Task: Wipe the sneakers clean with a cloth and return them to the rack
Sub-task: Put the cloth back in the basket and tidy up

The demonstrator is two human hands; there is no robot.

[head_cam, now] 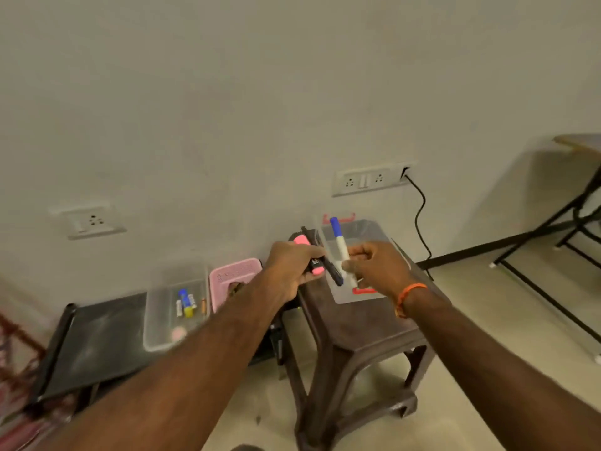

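Over brown stool [361, 327], left hand [289, 268] grips pink highlighter [313, 268] w/ fingers; right hand [379, 268] pinches blue-capped marker [340, 242].

Two long bare arms reach out, with no sleeves on them. The left hand [287, 268] wears nothing at all: no ring, no watch, no band. Just behind the right hand [377, 268], an orange thread band [408, 297] goes round the wrist, thin like string, and a bit bright
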